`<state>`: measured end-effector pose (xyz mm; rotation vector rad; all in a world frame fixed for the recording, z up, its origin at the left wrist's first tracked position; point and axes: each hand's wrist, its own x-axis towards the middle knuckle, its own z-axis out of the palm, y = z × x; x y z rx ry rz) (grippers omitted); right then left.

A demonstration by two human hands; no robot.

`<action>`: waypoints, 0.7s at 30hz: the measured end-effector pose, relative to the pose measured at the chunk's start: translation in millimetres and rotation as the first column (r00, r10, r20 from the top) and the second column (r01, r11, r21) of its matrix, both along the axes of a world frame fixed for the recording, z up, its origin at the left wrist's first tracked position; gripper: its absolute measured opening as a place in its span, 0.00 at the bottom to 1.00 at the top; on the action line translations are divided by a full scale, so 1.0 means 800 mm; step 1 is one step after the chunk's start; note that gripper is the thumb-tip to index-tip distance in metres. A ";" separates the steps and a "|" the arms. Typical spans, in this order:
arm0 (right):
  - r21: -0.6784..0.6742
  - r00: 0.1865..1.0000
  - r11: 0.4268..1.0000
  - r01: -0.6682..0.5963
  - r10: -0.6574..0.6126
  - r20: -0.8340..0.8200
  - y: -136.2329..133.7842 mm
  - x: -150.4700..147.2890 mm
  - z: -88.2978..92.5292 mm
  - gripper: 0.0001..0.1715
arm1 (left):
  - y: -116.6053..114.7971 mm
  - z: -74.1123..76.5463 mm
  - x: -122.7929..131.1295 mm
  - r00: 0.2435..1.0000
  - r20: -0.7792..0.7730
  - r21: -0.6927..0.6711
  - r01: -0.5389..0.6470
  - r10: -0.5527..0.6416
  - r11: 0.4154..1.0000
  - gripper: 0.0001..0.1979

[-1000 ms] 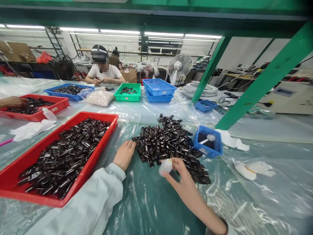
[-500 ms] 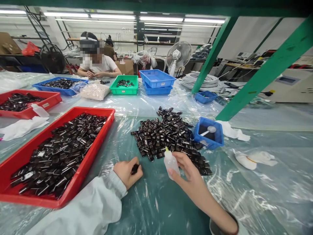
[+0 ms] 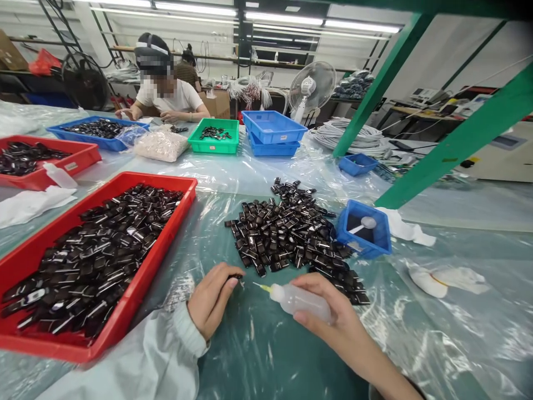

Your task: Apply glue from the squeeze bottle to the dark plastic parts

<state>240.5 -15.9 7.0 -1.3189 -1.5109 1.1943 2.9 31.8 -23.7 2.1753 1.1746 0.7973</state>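
Observation:
Between the thumb and fingers of my left hand (image 3: pixel 213 297) is a small black plastic part (image 3: pixel 236 276), mostly covered by the fingers. My right hand (image 3: pixel 333 311) is closed around a translucent squeeze bottle (image 3: pixel 302 301) with a yellow-based needle tip. The bottle lies nearly sideways, its needle pointing left at the black part, with a small gap between them. Just beyond both hands a heap of similar black parts (image 3: pixel 287 228) covers the table. On the left, a long red tray (image 3: pixel 166 253) is filled with more of them.
Right of the heap stands a small blue bin (image 3: pixel 364 250) holding a white spoon. White gloves (image 3: pixel 447 279) lie farther right. Green (image 3: pixel 214 145) and blue trays (image 3: pixel 275 130) line the far side, where another person (image 3: pixel 166 100) sits. A green post (image 3: pixel 453 139) slants down at right.
My right hand has tipped the bottle from upright to nearly sideways, its needle now toward my left hand. My left hand has turned, bringing the black part's end into view.

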 end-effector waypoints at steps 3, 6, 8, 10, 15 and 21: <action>0.084 0.997 0.994 0.066 -0.070 0.044 0.000 -0.001 -0.002 0.11 | -0.007 0.002 0.002 0.988 0.146 -0.011 0.052 -0.049 0.999 0.13; 0.154 0.993 0.983 0.100 -0.109 0.052 -0.002 0.000 -0.006 0.10 | -0.013 0.003 0.004 0.960 0.272 -0.033 0.074 -0.062 0.997 0.11; 0.168 0.991 0.980 0.102 -0.115 0.066 -0.004 0.001 -0.006 0.11 | -0.016 0.004 0.005 0.953 0.297 -0.041 0.070 -0.055 0.997 0.11; 0.158 0.990 0.983 0.089 -0.105 0.097 -0.005 0.002 -0.006 0.10 | -0.018 0.006 0.006 0.950 0.308 -0.039 0.069 -0.054 0.997 0.11; 0.158 0.987 0.986 0.056 -0.078 0.137 -0.004 0.002 0.000 0.07 | -0.021 0.008 0.005 0.948 0.309 -0.026 0.084 -0.072 0.996 0.12; 0.130 0.991 0.991 0.042 -0.058 0.122 -0.006 0.002 -0.002 0.09 | -0.026 0.007 0.005 0.955 0.271 0.020 0.120 -0.121 0.993 0.13</action>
